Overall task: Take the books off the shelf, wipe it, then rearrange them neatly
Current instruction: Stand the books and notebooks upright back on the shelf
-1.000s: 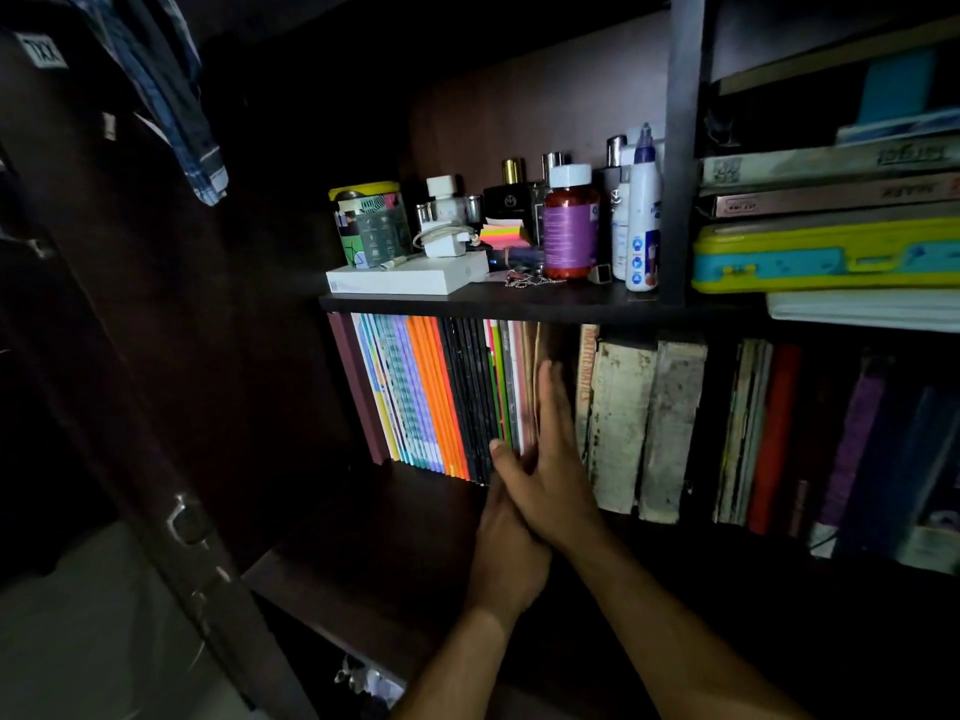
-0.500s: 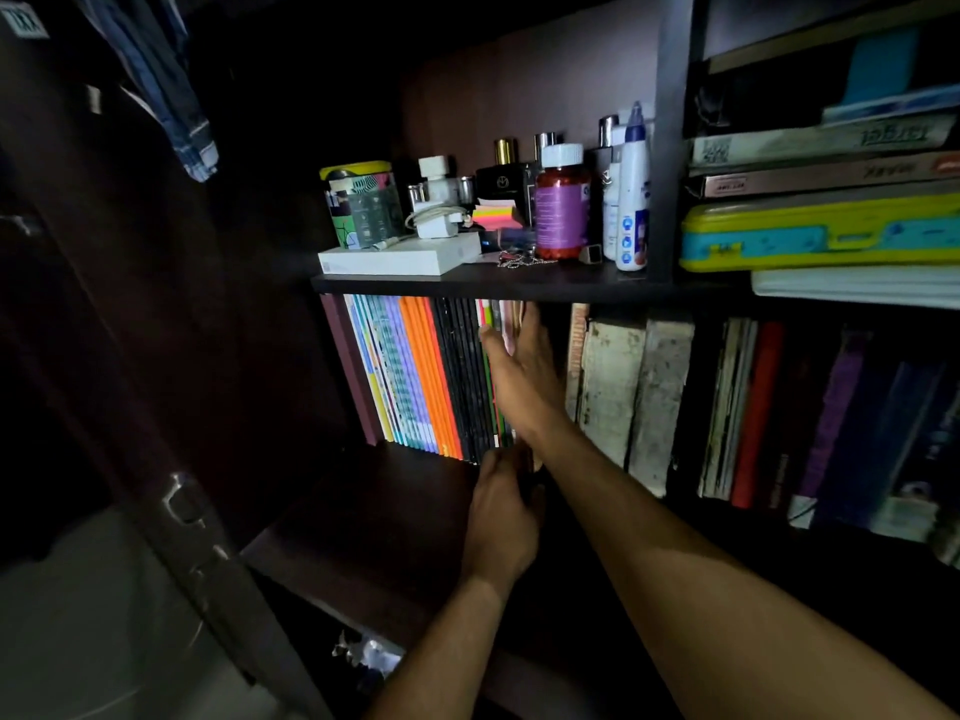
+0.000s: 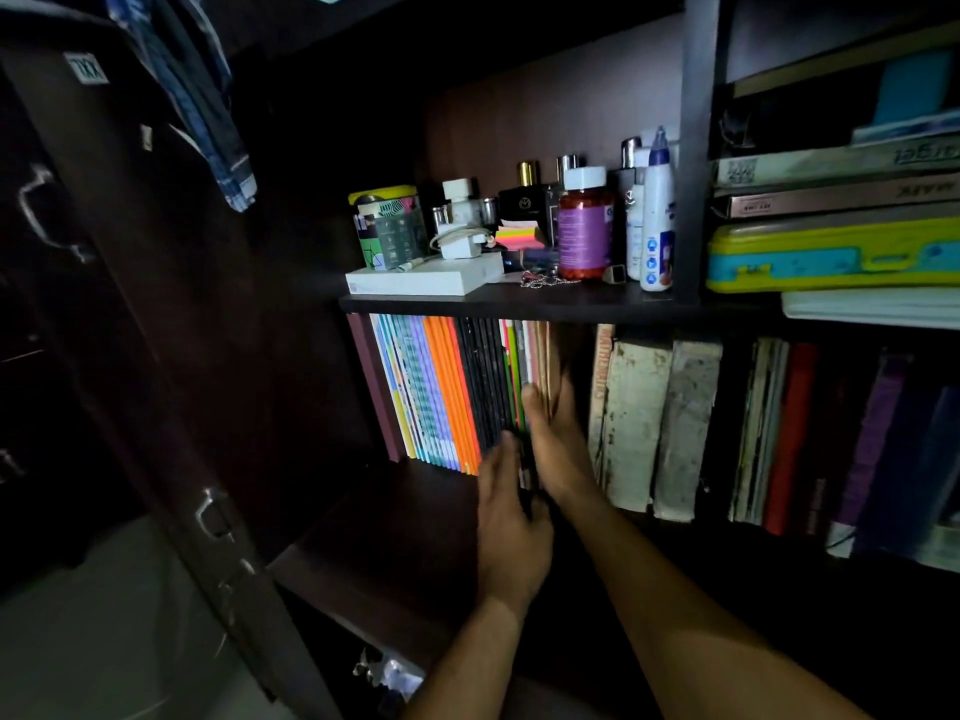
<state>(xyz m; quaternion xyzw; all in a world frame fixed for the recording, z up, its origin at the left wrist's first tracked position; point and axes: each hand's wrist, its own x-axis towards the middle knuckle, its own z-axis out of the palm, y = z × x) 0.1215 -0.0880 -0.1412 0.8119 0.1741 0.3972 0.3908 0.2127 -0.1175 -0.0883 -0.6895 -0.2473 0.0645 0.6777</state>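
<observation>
Dark wooden bookshelf (image 3: 395, 537), lower board bare along its front left stretch, upper board crowded. Dim light throughout; much detail lost at the right end.

Row of upright books on the lower board: thin bright-spined paperbacks (image 3: 441, 397) (maroon, teal, lilac, orange, black, green) packed toward the left end against the side wall; worn pale thick-spined volumes (image 3: 660, 423) past the middle; dark red and purple spines (image 3: 795, 433) toward the right end, titles unreadable.

Right hand (image 3: 558, 449) pushed in between the thin paperbacks and the worn volumes, palm flat against the last tan spines, fingers (image 3: 553, 371) straight and reaching toward the back, thumb out front. Pressing, not gripping.

Left hand (image 3: 511, 532) lower, at the foot of the same bundle, fingers (image 3: 501, 462) laid up the black and green spines; whether curled round the bundle's bottom edge cannot be told.

Step in hand, by judgement: squaring up or bracketing the left bundle between two palms. Whether for taking off or for the final neatening cannot be told from this alone; the bare board in front hints at the latter.

Next move calls for even pressure from both sides and support under the bundle, thin spines being apt to fan and slip.

Upper board: flat white box (image 3: 426, 280), purple-labelled amber bottle (image 3: 584, 231).
</observation>
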